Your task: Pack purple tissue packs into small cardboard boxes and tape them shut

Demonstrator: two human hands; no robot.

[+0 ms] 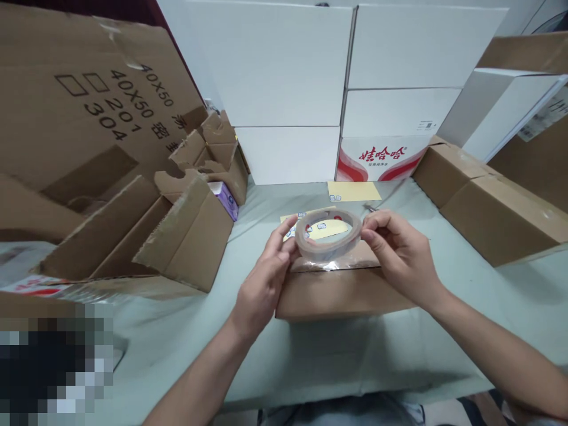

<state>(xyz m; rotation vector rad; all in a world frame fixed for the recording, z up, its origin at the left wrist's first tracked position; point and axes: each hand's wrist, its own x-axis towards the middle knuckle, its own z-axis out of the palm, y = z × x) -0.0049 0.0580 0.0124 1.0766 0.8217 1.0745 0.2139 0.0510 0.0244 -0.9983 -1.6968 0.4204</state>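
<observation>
A roll of clear tape [326,253] is held up over a closed brown cardboard box [341,293] in front of me. My left hand [268,275] grips the roll's left side, thumb and fingers around its rim. At the right side of the roll, my right hand [402,254] pinches with thumb and forefinger, touching the tape's edge; whether a loose tape end is between them cannot be made out. Shiny tape lies along the box's top. Behind the roll is a pale yellow sticker sheet [288,226] with small printed labels, partly hidden.
Another yellow sheet [355,191] lies farther back. Large white boxes [284,71] stand stacked behind it. Opened cardboard boxes [186,231] and a small purple box [227,201] are on the left. Along the right is a long brown carton [501,207]. A green cloth [448,337] covers the table.
</observation>
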